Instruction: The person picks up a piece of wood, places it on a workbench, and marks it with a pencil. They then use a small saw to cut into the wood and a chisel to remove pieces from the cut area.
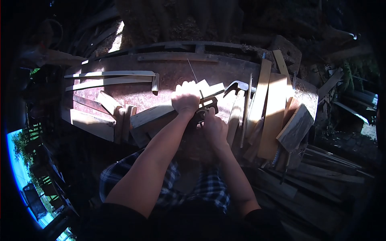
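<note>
My left hand (185, 97) is closed over a pale piece of wood (150, 115) that lies at a slant near the bench's front edge. The wood's far end (216, 88) shows past my knuckles. Close beside it, my right hand (216, 125) is closed around the dark handle of what looks like a handsaw (211, 106). A thin line, likely its blade seen edge-on, runs forward past my left fist. My fingers and the shade hide where blade and wood meet. Just right of my hands lies a claw hammer (240, 85).
Long boards (275, 108) and strips lie on the right of the bench (169, 64). Two thin strips (112, 75) and several offcuts (92, 124) lie on the left. More lumber (329, 172) is stacked at the lower right, in shade.
</note>
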`<state>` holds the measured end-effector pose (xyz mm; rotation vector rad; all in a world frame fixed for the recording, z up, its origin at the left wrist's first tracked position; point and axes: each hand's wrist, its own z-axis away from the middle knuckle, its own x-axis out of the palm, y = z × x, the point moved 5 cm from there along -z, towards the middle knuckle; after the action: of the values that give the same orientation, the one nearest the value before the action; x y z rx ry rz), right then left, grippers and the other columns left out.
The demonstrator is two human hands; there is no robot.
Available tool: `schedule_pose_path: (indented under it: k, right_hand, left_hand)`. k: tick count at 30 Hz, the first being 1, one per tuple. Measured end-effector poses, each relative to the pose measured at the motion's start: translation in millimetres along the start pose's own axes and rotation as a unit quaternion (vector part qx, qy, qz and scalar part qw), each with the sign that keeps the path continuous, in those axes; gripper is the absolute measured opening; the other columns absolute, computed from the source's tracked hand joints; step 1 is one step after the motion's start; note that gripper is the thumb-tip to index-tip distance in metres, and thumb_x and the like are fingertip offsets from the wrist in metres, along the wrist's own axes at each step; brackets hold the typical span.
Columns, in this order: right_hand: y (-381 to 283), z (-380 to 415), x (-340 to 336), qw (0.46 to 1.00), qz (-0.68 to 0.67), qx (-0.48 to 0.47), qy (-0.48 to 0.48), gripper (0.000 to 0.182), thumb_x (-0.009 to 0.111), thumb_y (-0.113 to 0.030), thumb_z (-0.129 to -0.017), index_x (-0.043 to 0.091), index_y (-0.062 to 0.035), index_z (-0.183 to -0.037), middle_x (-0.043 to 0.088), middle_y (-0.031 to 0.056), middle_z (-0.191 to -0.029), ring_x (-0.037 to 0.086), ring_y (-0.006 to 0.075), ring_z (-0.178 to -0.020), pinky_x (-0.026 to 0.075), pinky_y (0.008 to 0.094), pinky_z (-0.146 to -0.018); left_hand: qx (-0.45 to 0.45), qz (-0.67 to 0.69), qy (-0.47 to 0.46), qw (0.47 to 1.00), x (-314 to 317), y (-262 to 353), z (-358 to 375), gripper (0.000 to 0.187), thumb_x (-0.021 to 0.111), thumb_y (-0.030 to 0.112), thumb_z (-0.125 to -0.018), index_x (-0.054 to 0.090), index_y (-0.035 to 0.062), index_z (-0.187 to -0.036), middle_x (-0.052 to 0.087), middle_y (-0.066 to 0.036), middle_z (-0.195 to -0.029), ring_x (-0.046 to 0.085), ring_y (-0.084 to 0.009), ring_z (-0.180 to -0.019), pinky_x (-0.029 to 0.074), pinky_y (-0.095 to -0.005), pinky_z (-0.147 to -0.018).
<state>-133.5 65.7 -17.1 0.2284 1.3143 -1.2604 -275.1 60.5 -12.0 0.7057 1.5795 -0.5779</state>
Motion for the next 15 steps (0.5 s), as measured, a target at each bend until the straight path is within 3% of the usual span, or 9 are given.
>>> schedule_pose_path:
  k: [4,9,12,15]
  right_hand:
    - [5.6,6.1,-1.5,1.000,-0.001,-0.005,0.009,0.020,0.044,-0.026,-0.098,0.045,-0.0065,-0.100,0.065,0.0200,-0.067,0.066,0.0404,-0.065,0.050,0.0529,-0.055]
    - [30.4,59.5,-1.7,0.996,0.034,0.049,-0.061,0.021,0.044,-0.027,-0.098,0.046,-0.0058,-0.100,0.065,0.0196,-0.066,0.067,0.0396,-0.066,0.052,0.0508,-0.058]
    - [12.8,17.9,-6.6,0.999,0.044,0.004,-0.026,0.015,0.049,-0.019,-0.091,0.047,-0.0054,-0.098,0.065,0.0184,-0.065,0.068,0.0362,-0.065,0.053,0.0481,-0.056]
    - [-3.7,-12.9,-7.0,1.000,0.018,-0.016,0.006,0.016,0.049,-0.019,-0.091,0.047,-0.0051,-0.098,0.066,0.0185,-0.065,0.069,0.0360,-0.065,0.053,0.0481,-0.056]
  left_hand:
    - [0.020,-0.016,0.010,1.000,12.1,0.6,-0.6,0.008,0.057,0.023,-0.079,0.059,0.0173,-0.085,0.057,-0.002,-0.087,0.059,-0.0228,-0.080,0.048,-0.0393,-0.058]
    - [0.035,-0.030,0.050,0.998,18.4,-2.8,-1.9,0.008,0.057,0.023,-0.080,0.059,0.0170,-0.084,0.057,-0.003,-0.084,0.059,-0.0227,-0.079,0.048,-0.0388,-0.058]
    - [0.029,-0.030,0.032,0.999,17.3,0.7,-2.4,0.008,0.057,0.023,-0.081,0.059,0.0167,-0.085,0.058,-0.003,-0.084,0.059,-0.0225,-0.079,0.049,-0.0389,-0.059]
    - [0.035,-0.029,0.031,0.998,12.2,0.6,1.0,0.009,0.057,0.024,-0.081,0.059,0.0164,-0.085,0.058,-0.003,-0.085,0.060,-0.0226,-0.079,0.050,-0.0391,-0.060]
